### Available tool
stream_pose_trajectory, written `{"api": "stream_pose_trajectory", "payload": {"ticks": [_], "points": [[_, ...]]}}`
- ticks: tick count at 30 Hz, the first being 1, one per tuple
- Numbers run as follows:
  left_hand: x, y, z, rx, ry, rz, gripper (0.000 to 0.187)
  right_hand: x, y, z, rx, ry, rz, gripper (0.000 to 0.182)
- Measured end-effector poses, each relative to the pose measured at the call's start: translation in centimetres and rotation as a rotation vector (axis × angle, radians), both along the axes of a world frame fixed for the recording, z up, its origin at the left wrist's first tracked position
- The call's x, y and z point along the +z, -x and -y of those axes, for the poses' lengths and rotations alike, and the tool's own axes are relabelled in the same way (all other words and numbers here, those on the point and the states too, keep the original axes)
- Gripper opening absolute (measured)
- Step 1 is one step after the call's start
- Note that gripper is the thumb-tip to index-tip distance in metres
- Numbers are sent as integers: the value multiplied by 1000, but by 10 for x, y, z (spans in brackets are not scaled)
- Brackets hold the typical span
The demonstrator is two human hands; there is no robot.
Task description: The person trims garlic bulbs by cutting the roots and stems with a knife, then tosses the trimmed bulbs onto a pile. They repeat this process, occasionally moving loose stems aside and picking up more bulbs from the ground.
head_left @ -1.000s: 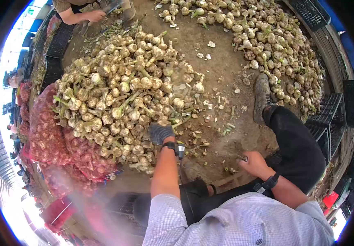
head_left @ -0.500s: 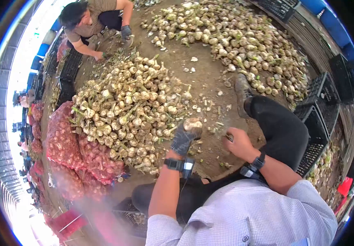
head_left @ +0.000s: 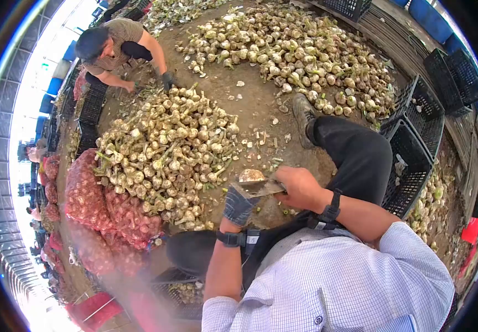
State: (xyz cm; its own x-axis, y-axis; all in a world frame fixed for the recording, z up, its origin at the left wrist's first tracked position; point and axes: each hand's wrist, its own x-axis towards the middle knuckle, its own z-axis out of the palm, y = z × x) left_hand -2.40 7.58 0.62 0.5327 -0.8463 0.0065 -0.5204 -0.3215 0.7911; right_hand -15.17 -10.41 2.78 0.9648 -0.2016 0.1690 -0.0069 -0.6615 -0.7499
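My left hand (head_left: 240, 206), in a dark grey glove, is closed around a garlic bulb (head_left: 251, 175) whose pale top shows above the fingers. A flat metal blade (head_left: 262, 188) lies across the near side of the bulb. Its right end is gripped by my bare right hand (head_left: 299, 187). Beyond and left of my hands lies a heap of untrimmed garlic (head_left: 164, 149) on the dirt floor. Small cut pieces of stem and root (head_left: 260, 138) are scattered just past the bulb.
A second garlic pile (head_left: 305, 50) spreads at the far right. Black crates (head_left: 408, 166) stand beside my right leg. Red net sacks of garlic (head_left: 89, 188) lie at the left. A crouching co-worker (head_left: 122, 47) reaches toward the heap's far edge.
My hands have come together, and the blade now meets the bulb. The view has shifted slightly. The co-worker's gloved hand is nearer the heap.
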Motion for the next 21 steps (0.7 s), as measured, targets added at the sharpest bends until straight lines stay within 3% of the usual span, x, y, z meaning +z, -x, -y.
{"api": "stream_pose_trajectory", "payload": {"ticks": [5, 8, 11, 21], "points": [[11, 8, 8, 62, 49, -262, 28, -4, 6, 1, 6, 30, -54, 28], [15, 7, 6, -12, -22, -78, 28, -10, 5, 1, 12, 22, -53, 28], [41, 13, 16, 54, -4, -181, 27, -19, 3, 2, 5, -6, -48, 28], [9, 7, -16, 73, -54, 75, 26, -30, -12, -10, 54, 70, -107, 25]]}}
